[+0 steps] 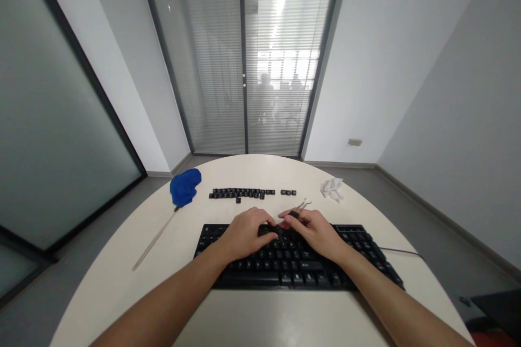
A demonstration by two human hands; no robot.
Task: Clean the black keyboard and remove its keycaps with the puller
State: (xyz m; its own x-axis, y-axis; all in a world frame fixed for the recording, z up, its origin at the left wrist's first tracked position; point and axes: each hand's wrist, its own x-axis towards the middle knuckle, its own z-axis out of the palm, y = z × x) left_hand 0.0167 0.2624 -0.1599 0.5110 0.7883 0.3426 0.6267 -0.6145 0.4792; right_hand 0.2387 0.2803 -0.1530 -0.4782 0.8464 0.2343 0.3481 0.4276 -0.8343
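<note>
A black keyboard (264, 265) lies on the table under both my hands. My left hand (248, 232) rests over its upper middle keys, thumb and index finger bent and a little apart, with no held thing visible between them. My right hand (315, 230) is closed around a wire keycap puller (293, 214) with a black grip. Its thin metal prongs (304, 205) point up and away from the keys. Both hands' fingertips nearly meet above the back row of keys, and the keys beneath the palms are hidden. Behind the keyboard, loose black keycaps (238, 193) are lined up in rows.
The round white table (163, 303) carries a blue cloth (184, 187) and a thin stick (154, 240) at left. Crumpled white tissue (332, 188) lies at the back right. A cable (401, 251) runs off the right side. Glass partitions with blinds (215, 65) stand beyond.
</note>
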